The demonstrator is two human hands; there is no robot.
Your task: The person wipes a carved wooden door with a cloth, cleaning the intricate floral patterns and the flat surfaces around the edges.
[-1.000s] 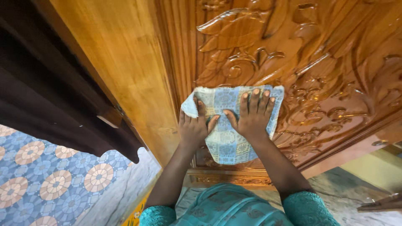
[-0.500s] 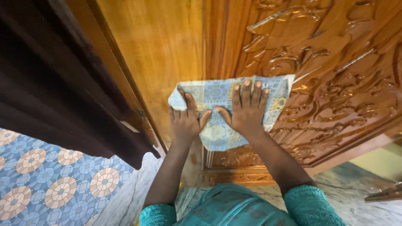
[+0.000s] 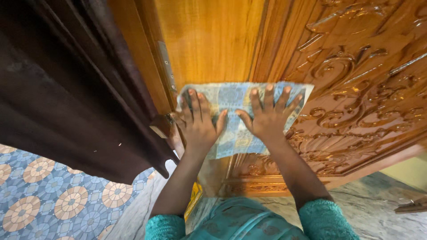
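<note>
Patterned cloth point(image 3: 231, 133) pinned flat on carved door point(image 3: 356, 89), long axis sideways; left hand point(image 3: 199, 124), right hand point(image 3: 267, 120) splayed open on it, side by side.

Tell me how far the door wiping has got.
Done: cannot tell; the whole door shines alike. In hand: both hands, left hand and right hand, press the cloth flat on the plain panel beside the hinge. Left: no wiped patch stands out from the carving, so unclear.

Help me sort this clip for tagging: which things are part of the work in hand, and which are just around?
In use: left hand, right hand, cloth, carved door.

Just around: dark curtain, hinge, patterned floor, marble floor.
</note>
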